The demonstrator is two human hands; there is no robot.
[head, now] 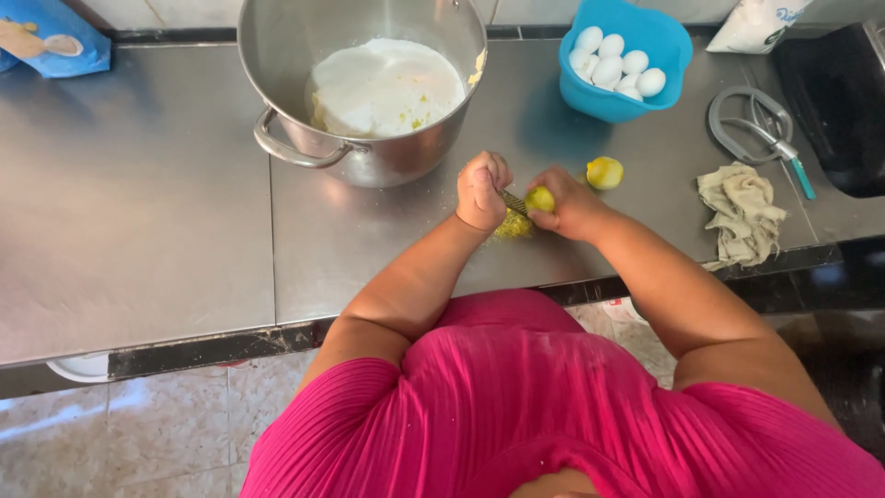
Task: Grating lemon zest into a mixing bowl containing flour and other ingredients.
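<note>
My left hand (481, 189) is closed around the handle of a small metal grater (513, 201) that slants down to the steel counter (166, 203). Pressed against the grater is a yellow lemon (540, 197), gripped by my right hand (570, 205). A little heap of yellow zest (513, 224) lies on the counter under the grater. A second lemon (605, 172) rests just right of my right hand.
A big steel pot (369, 88) holding white mixture flecked with zest stands behind my hands. Farther right are a blue bowl (636, 97) of white eggs, a grey looped tool (758, 124), a crumpled cloth (742, 214), a dark tray (843, 101). A blue bag (51, 37) lies far left.
</note>
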